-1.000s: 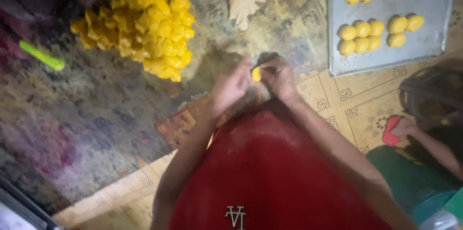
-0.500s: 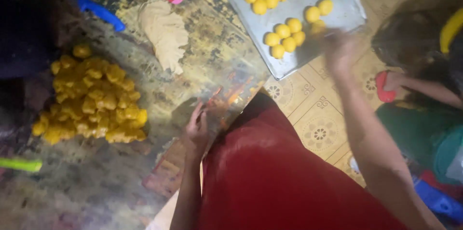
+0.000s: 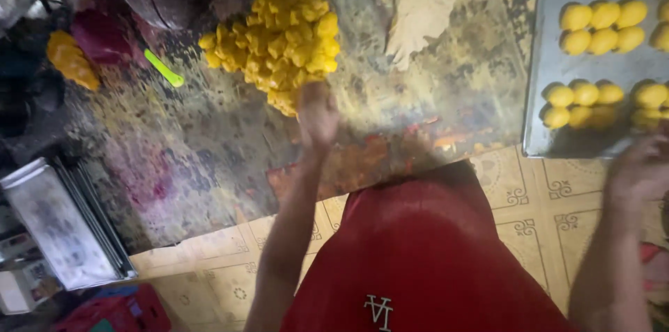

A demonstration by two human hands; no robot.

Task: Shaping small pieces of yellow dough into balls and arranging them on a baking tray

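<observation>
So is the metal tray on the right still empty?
No, the metal tray already carries several clusters of rounded yellow dough balls, and the right hand is at its near edge.

One baking tray (image 3: 550, 60), one green stick (image 3: 164, 68).

Home bakery workspace: yellow dough pile (image 3: 279, 39), metal baking tray (image 3: 557, 46) of shaped pieces, tiled floor (image 3: 529, 192).

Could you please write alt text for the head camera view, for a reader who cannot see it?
Seen from above, a person's left hand reaches the near edge of a pile of yellow dough pieces on a worn mat, while the blurred right hand is at the near edge of a metal tray holding rows of yellow balls.
</observation>
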